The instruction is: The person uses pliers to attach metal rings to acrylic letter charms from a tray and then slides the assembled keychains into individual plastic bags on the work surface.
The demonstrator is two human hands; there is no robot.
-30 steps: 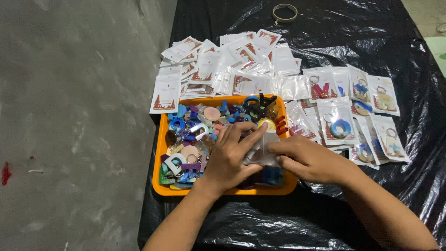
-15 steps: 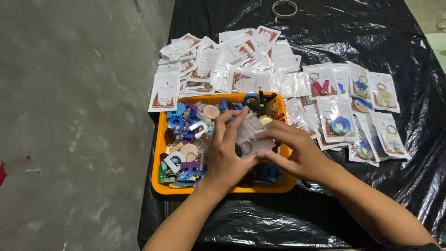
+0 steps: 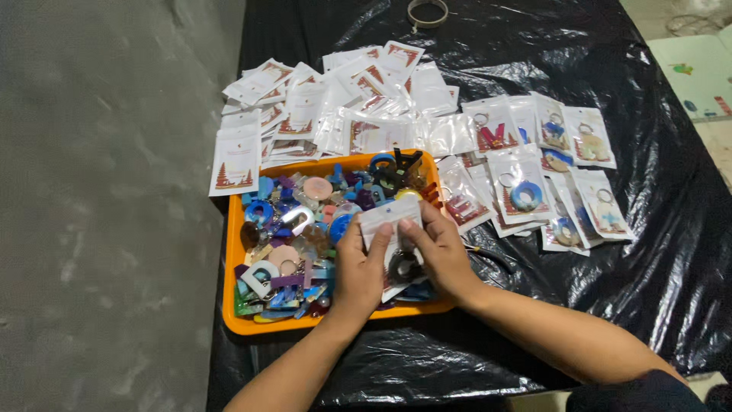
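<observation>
I hold a small clear plastic packet [image 3: 390, 229] with a white card top over the orange tray [image 3: 232, 252], and a dark ring-shaped charm shows inside it. My left hand [image 3: 358, 267] pinches the packet's left edge, fingers [image 3: 352, 229] closed on it; my right hand [image 3: 438, 252] grips its right side, fingers [image 3: 412, 227] closed on the plastic. Below, the tray is full of loose colourful letter charms [image 3: 293, 236], blue, pink, purple and white. Just beyond the tray lies a heap of empty packets [image 3: 335, 107], and to the right a row of filled packets [image 3: 534, 168]. All of it rests on a black plastic sheet [image 3: 610, 305] covering the desk. A tape roll [image 3: 427, 11] sits at the far edge.
</observation>
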